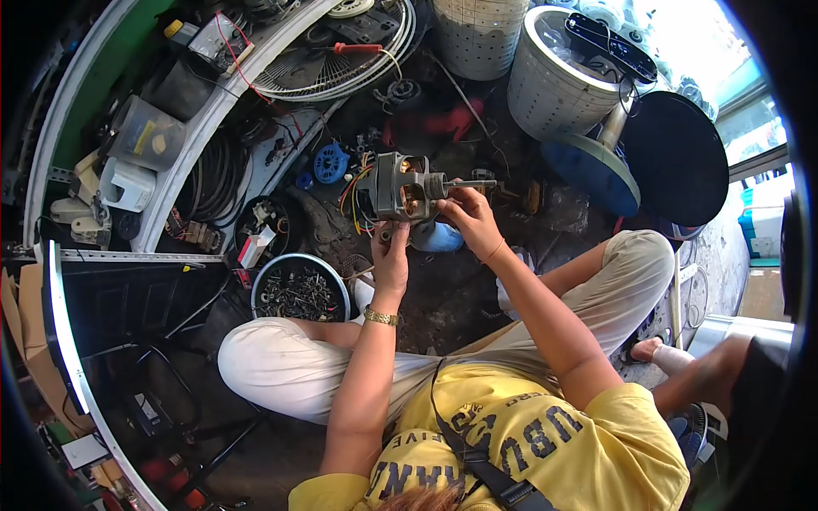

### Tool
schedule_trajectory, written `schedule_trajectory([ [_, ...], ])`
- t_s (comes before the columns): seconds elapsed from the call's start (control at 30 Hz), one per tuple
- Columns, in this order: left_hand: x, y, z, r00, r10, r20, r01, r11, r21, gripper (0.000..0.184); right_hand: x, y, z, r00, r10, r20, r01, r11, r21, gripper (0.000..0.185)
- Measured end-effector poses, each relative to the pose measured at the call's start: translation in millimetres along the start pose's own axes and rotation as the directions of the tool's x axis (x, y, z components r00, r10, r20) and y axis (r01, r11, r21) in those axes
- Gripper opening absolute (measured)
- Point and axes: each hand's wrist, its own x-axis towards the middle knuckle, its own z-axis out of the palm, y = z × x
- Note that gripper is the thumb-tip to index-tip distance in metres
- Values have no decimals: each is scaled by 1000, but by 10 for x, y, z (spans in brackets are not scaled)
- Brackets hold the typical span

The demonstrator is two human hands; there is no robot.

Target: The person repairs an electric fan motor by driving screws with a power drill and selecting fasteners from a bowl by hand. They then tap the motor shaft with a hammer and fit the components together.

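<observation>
An electric fan motor point(388, 189) with copper windings and a grey metal housing is held up in front of me, its shaft point(481, 183) pointing right. My left hand point(391, 262) grips the housing from below, partly hidden behind it. The fingers of my right hand point(471, 220) are closed around the base of the shaft at the motor's right end. Several coloured wires point(352, 200) hang from the left side of the motor. A blue round plastic part point(331, 163) lies on the floor just left of it.
A basin point(343, 287) full of screws stands near my left knee. Perforated metal drums point(558, 102) and round fan bases point(596, 175) are at the back right. A screwdriver point(358, 48) lies on a fan grille point(298, 81). Another person's leg point(711, 375) is at right.
</observation>
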Motion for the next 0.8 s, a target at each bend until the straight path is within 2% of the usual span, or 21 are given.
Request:
schedule_trajectory([
  [0.13, 17, -58, -36, 1000, 11, 24, -10, 999, -44, 12, -31, -29, 53, 1000, 12, 7, -12, 1000, 26, 16],
  [0.2, -2, 4, 72, 996, 21, -91, -25, 998, -49, 11, -40, -24, 74, 1000, 8, -3, -8, 1000, 20, 13],
  [0.23, -10, 23, 92, 995, 41, -93, -46, 997, -54, 9, -34, -8, 68, 1000, 17, 15, -18, 1000, 25, 13],
  [0.3, -28, 61, 176, 987, 58, -149, -64, 997, -40, 12, -23, 46, 57, 996, -20, -81, 17, 999, -37, 11],
  [0.37, -69, 76, 107, 996, -4, -85, -1, 998, -56, 16, -29, 83, 116, 977, 1, -212, -8, 1000, -30, 13],
  [0.43, -46, -9, 47, 998, 27, -49, -30, 998, -55, 18, -45, 34, 48, 983, 81, -166, -91, 994, -55, 17],
  [0.5, -18, -36, -5, 999, 43, -6, -43, 998, -53, 18, -51, 49, 50, 981, 72, -179, -73, 997, 3, 20],
  [0.53, -56, 49, 67, 997, 22, -72, -28, 996, -79, 19, -59, 18, 44, 990, 69, -125, -69, 998, 7, 21],
  [0.67, -61, -91, -19, 996, 69, -50, -73, 995, -70, 13, -68, 134, -90, 985, 130, -114, -133, 991, -20, 43],
  [0.77, -69, -97, -39, 995, 94, -42, -98, 990, -99, 11, -93, 66, -64, 980, 158, -119, -156, 987, 24, 43],
  [0.8, -75, -87, -42, 998, 60, -30, -62, 996, -67, 16, -56, 96, -152, 985, 163, -49, -163, 987, 15, 46],
])
